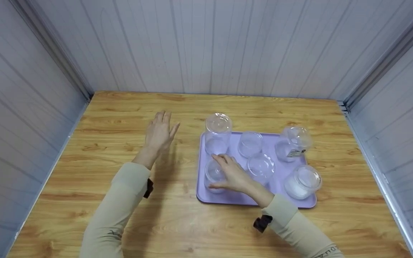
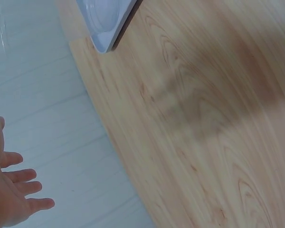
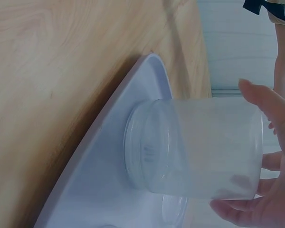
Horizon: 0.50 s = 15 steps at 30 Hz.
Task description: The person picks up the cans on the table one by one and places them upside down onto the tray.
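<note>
My right hand point(image 1: 233, 175) reaches over the near left corner of the lilac tray point(image 1: 224, 200). Its thumb and fingers curl round the upper end of a clear plastic jar point(image 3: 204, 147). In the right wrist view the jar's ridged end meets the tray, and the thumb and fingers are on opposite sides of the other end. My left hand point(image 1: 158, 134) is held over the table left of the tray, fingers straight and thumb apart, with nothing in it. The left wrist view shows the same hand point(image 2: 14, 192) at its lower left.
Several other clear jars stand on the tray: a tall one point(image 1: 218, 130) at far left, two in the middle, one with a label point(image 1: 293, 143) at far right, and one with white in its lower part point(image 1: 301, 182) at near right. Pale panels point(image 1: 206, 46) enclose the wooden table point(image 1: 120, 107).
</note>
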### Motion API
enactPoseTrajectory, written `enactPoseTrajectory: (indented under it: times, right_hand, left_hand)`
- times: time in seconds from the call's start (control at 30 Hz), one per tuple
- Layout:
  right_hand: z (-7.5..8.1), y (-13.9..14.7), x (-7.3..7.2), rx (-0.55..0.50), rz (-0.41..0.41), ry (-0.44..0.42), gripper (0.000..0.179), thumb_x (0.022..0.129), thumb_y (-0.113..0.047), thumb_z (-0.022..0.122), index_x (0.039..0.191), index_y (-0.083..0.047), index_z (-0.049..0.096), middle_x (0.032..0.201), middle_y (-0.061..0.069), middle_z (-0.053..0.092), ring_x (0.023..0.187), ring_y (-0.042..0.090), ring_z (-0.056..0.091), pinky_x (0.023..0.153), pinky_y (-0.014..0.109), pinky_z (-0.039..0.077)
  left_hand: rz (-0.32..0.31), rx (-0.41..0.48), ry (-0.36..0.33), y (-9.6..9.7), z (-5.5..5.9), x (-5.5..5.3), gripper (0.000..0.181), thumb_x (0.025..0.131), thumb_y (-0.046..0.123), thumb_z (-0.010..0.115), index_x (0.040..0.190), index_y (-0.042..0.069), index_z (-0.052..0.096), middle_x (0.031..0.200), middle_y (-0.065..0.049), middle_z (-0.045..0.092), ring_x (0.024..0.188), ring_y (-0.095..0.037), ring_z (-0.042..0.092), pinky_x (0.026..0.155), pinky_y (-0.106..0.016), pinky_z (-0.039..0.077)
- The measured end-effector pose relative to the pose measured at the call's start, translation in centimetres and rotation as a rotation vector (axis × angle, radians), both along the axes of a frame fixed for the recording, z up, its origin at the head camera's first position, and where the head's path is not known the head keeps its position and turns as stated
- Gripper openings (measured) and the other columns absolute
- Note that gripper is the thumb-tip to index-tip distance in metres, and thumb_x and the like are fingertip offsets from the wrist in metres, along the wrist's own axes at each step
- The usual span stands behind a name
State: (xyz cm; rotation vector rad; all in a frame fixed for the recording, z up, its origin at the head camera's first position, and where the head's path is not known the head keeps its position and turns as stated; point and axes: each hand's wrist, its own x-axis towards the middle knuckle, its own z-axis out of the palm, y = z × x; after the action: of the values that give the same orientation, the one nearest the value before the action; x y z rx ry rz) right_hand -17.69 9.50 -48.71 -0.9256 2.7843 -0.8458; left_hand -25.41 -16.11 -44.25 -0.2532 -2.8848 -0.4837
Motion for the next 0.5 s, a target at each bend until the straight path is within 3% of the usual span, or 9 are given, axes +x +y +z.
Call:
enactPoseTrajectory:
  times: [0.27, 0.5]
  right_hand:
    - [-0.28, -0.25, -0.05, -0.006, 0.002, -0.007, 0.092, 0.066, -0.045, 0.073, 0.137, -0.007, 0.03, 0.13, 0.02, 0.034, 0.113, 0.035, 0.039, 0.09, 0.045, 0.038]
    - [0.09, -0.07, 0.18, -0.007, 0.005, -0.013, 0.093, 0.069, -0.05, 0.069, 0.14, -0.011, 0.024, 0.139, 0.021, 0.022, 0.121, 0.041, 0.029, 0.094, 0.053, 0.031]
  left_hand:
    - [0.002, 0.011, 0.014, 0.16, -0.03, 0.06, 0.056, 0.093, 0.037, 0.039, 0.131, -0.005, 0.035, 0.131, -0.025, 0.035, 0.121, -0.038, 0.031, 0.095, -0.053, 0.03]
    - [0.0, 0.013, 0.01, 0.48, 0.39, -0.1, 0.055, 0.093, 0.038, 0.039, 0.131, -0.002, 0.033, 0.131, -0.024, 0.034, 0.122, -0.036, 0.031, 0.094, -0.052, 0.032]
